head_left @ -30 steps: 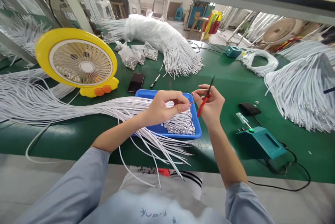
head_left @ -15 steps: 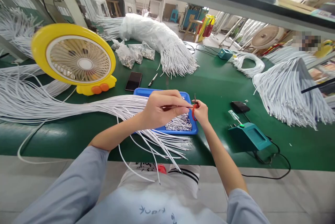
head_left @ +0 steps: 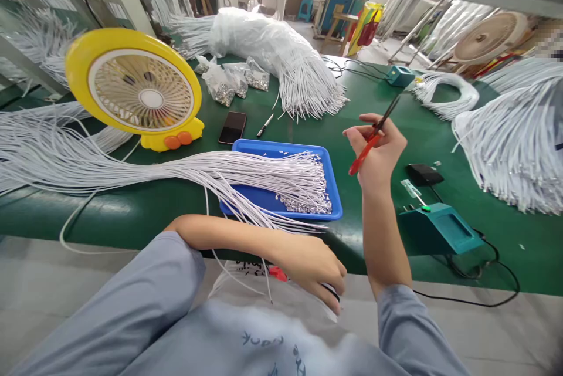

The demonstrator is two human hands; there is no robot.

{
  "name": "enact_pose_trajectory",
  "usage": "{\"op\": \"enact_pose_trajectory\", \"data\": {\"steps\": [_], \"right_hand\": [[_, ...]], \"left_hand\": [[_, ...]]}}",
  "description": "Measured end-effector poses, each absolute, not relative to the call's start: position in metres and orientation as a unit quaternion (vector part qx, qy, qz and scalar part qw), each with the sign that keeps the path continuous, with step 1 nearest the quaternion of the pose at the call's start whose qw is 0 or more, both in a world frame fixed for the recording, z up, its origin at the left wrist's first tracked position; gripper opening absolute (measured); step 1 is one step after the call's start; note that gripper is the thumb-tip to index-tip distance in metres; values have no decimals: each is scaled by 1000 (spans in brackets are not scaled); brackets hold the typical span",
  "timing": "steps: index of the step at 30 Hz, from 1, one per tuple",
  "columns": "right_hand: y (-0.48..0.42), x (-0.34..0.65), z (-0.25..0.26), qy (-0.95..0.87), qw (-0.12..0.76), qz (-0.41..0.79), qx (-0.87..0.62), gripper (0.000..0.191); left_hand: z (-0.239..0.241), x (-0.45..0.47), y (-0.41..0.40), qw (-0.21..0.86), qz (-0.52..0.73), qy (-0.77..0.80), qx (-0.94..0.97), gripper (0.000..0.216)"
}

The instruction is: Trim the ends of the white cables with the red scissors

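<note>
My right hand (head_left: 379,150) is raised to the right of the blue tray (head_left: 336,212). Its fingers are closed round red-handled scissors (head_left: 365,153), whose dark blades point up and away. Low over my lap, at the table's front edge, my left hand (head_left: 314,267) hangs with curled fingers; whatever is in them, if anything, is hidden. A bundle of thin white cables (head_left: 211,165) runs from the left into the tray, and some ends fan out over its front rim. Small shiny metal pieces (head_left: 303,205) lie in the tray by the cable ends.
A yellow fan (head_left: 193,88) stands at the left. Behind the tray are a phone (head_left: 233,128), a pen (head_left: 265,125), bags of small metal parts (head_left: 222,90) and a wrapped cable bundle (head_left: 272,41). A teal device (head_left: 440,229) with a cord and more white cables (head_left: 505,147) are at the right.
My hands were together over the tray and have parted. The right rose to the right with the scissors; the left came down toward my lap. The view has shifted slightly.
</note>
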State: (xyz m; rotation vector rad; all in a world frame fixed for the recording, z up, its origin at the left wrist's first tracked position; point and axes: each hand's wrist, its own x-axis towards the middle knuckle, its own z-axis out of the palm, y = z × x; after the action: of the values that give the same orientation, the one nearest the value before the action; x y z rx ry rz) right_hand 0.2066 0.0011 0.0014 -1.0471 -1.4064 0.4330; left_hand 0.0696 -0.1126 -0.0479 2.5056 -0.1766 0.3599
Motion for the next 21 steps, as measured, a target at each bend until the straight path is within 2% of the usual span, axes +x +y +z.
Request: {"op": "enact_pose_trajectory", "data": {"steps": [1,3,5,8,13,21], "right_hand": [[-3,202,7,-615,630,185,-436,27],[-10,197,16,-622,640,183,-412,23],[-18,196,22,-625,646,184,-398,19],[-26,199,28,-611,665,188,-386,14],[-34,209,33,-605,673,179,-386,16],[-37,209,33,-614,671,195,-368,16]], "left_hand": [[-53,72,-105,243,108,-56,962,12],[-58,68,-80,165,61,61,982,11],[-58,57,-47,136,-4,261,956,16],[-58,35,-3,116,-54,365,922,20],[-59,24,18,122,-122,407,897,20],[-60,27,13,138,-139,394,898,29]]}}
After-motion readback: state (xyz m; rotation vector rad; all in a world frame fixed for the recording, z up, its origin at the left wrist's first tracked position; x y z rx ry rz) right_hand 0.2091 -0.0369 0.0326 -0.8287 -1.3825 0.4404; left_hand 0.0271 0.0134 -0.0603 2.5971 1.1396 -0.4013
